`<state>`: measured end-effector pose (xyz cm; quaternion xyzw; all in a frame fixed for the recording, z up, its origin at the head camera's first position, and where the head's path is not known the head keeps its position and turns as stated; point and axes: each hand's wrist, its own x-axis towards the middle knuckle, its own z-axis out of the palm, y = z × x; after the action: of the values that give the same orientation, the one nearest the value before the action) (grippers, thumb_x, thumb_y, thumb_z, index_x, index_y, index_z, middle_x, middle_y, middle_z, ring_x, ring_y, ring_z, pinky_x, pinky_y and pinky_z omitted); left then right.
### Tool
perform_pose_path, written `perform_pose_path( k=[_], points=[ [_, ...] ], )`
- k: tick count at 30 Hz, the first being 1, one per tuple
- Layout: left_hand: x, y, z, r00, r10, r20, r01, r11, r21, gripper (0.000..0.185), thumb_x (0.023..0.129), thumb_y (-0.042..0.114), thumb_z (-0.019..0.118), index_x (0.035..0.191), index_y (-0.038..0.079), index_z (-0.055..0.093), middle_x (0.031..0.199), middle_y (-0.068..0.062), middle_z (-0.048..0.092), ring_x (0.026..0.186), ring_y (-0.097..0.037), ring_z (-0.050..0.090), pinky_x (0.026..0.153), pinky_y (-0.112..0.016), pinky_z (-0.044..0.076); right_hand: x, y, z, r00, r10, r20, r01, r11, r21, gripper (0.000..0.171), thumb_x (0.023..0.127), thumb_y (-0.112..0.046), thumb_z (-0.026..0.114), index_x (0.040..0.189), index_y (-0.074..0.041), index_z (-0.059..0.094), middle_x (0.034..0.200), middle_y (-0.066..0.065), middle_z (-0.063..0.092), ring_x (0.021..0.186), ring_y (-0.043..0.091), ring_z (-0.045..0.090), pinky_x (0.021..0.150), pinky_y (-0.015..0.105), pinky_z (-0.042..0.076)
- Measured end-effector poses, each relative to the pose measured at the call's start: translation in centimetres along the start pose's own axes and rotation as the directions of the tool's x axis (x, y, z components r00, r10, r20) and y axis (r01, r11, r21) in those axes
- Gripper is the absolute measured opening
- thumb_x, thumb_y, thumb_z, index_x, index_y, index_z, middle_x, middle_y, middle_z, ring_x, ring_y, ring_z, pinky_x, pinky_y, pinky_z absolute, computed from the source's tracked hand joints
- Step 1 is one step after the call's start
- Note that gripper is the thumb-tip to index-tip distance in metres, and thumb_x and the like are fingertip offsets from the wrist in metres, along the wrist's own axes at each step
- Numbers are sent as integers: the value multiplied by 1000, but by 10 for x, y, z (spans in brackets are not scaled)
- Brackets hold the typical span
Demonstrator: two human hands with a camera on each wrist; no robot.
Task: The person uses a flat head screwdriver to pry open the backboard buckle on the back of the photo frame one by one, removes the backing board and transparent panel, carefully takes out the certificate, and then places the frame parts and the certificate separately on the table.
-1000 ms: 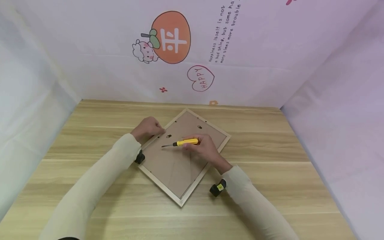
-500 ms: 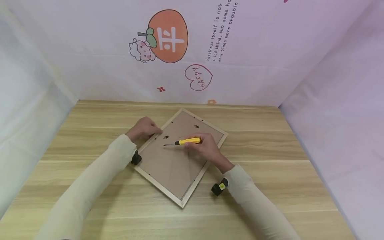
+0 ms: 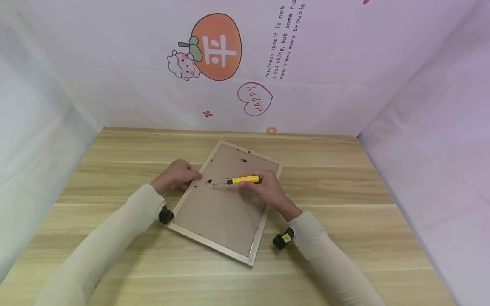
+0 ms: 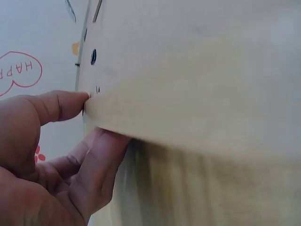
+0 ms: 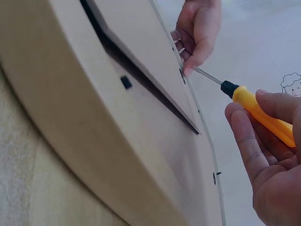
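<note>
A picture frame [image 3: 220,239] lies face down on the wooden table, its pale wood border around a brown backing board [image 3: 214,212]. My left hand [image 3: 179,173] pinches the frame's left edge; in the left wrist view the thumb [image 4: 70,104] is above the edge and fingers are under it. My right hand [image 3: 266,187] holds a yellow screwdriver [image 3: 245,179] by its handle above the board. The screwdriver's metal tip points left toward a small dark hanger [image 3: 209,182]. Whether the tip touches anything cannot be told.
Another small hanger [image 3: 243,160] sits farther back on the board. A support flap [image 5: 141,52] stands slightly off the board in the right wrist view. The table [image 3: 329,178] meets a white printed cloth wall [image 3: 314,106] behind and cloth at both sides.
The picture frame has turned counterclockwise, its far corner going left and its near corner right. My left hand has moved left and nearer with the edge; the screwdriver has shifted slightly right.
</note>
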<state>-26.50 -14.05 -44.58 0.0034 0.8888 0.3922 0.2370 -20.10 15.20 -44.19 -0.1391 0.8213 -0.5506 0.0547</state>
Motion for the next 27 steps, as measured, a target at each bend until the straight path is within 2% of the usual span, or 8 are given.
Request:
perform_pose_path(
  k=[4, 8, 11, 15, 21, 27],
  points=[
    [-10, -3, 2, 1000, -7, -5, 7, 1000, -15, 28, 92, 23, 64, 96, -3, 69, 83, -11, 68, 66, -16, 66, 61, -28, 60, 0, -1, 0, 1000, 4, 4, -4, 1000, 4, 24, 87, -20, 76, 107, -7, 75, 101, 10, 74, 78, 13, 59, 64, 19, 52],
    [-16, -8, 6, 1000, -10, -17, 9, 999, -41, 26, 92, 22, 63, 92, -4, 68, 78, -10, 67, 63, -14, 64, 59, -27, 59, -7, -23, -2, 1000, 12, 22, -12, 1000, 0, 24, 89, -13, 73, 109, 0, 72, 102, 17, 72, 77, 12, 57, 65, 18, 51],
    [-21, -9, 9, 1000, -6, -7, 5, 996, -91, 26, 92, 20, 61, 91, -5, 68, 76, -11, 69, 61, -14, 66, 58, -29, 60, -7, -25, -2, 999, 24, 32, -24, 1000, -12, 25, 89, -9, 72, 111, 4, 70, 103, 21, 71, 78, 12, 55, 65, 18, 50],
    [-29, -8, 13, 1000, -3, 22, 6, 988, -157, 28, 93, 17, 57, 90, -8, 68, 75, -13, 71, 61, -17, 69, 60, -31, 61, 1, -5, 1, 999, 29, 24, -29, 999, -19, 27, 89, -15, 74, 112, 0, 71, 104, 18, 71, 78, 12, 54, 63, 18, 48],
    [-35, -9, 19, 999, -32, 27, 37, 981, -191, 27, 94, 16, 56, 86, -7, 68, 71, -11, 69, 57, -16, 67, 58, -29, 60, 1, -4, 4, 1000, 18, 20, -17, 1000, -12, 28, 87, -20, 76, 110, -4, 73, 100, 14, 72, 78, 13, 56, 64, 19, 49],
    [-41, -11, 22, 997, -50, 54, 63, 965, -255, 28, 95, 14, 55, 91, -10, 68, 73, -12, 70, 58, -16, 68, 61, -30, 61, -1, -7, 5, 1000, 17, 23, -17, 1000, 7, 25, 87, -20, 76, 108, -7, 74, 95, 11, 73, 79, 16, 59, 66, 21, 52]
  ],
)
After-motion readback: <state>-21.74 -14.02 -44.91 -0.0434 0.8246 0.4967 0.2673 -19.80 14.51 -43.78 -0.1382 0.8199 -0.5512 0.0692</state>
